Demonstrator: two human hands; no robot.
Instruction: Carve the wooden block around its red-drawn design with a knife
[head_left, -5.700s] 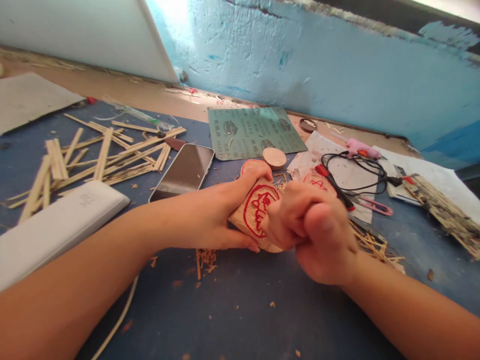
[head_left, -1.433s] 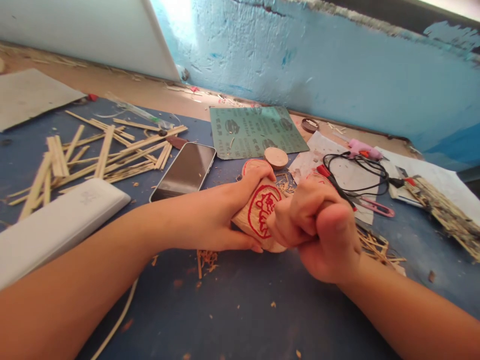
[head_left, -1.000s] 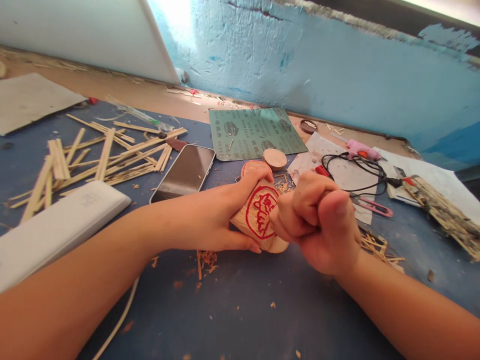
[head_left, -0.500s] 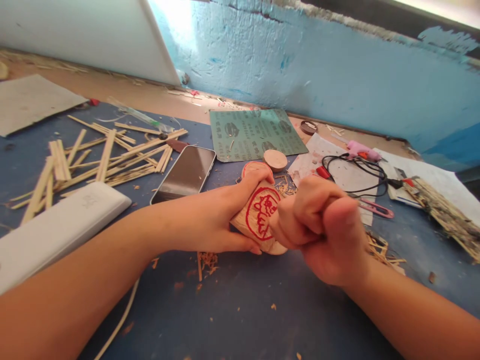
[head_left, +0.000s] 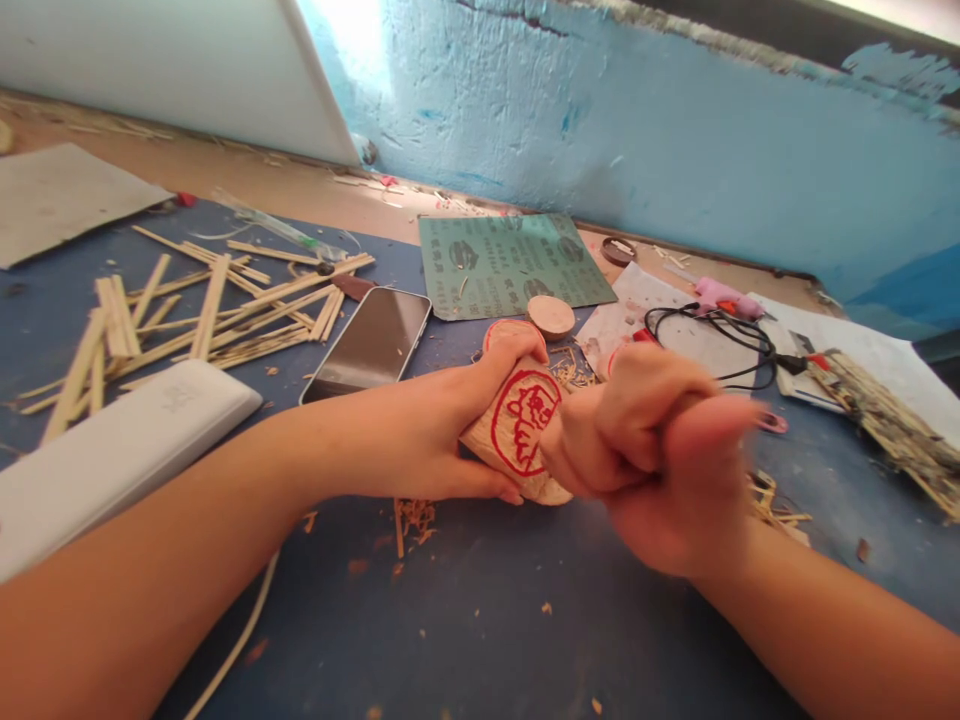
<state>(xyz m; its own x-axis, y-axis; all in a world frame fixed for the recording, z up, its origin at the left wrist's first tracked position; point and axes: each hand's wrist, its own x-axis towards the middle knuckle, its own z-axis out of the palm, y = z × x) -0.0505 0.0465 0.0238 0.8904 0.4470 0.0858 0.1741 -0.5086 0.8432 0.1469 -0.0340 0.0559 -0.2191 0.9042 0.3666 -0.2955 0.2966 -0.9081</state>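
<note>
A small wood block (head_left: 517, 425) bears a red drawing of an animal figure inside a red circle. My left hand (head_left: 465, 430) grips the block from the left, thumb along the near edge and index finger across the far side. My right hand (head_left: 660, 450) is curled into a fist at the block's right edge, its knuckles against or just over the drawing. Whatever the right fingers hold is hidden, and the thumb is slightly blurred. Behind the block sits a round wooden disc (head_left: 551, 317), and part of another red-outlined round piece (head_left: 514, 332) shows past my left fingers.
A phone (head_left: 367, 342), a white power bank (head_left: 127, 460) and wooden sticks (head_left: 225, 310) lie left. Green sandpaper (head_left: 510, 265) is at the back. A pink glue gun (head_left: 727, 298) with a black cable and a bark strip (head_left: 885, 430) lie right. Shavings (head_left: 416, 525) dot the blue tabletop.
My right fist has shifted slightly right, its thumb swinging right, uncovering a bit more of the red drawing. My left hand and the block stay nearly still.
</note>
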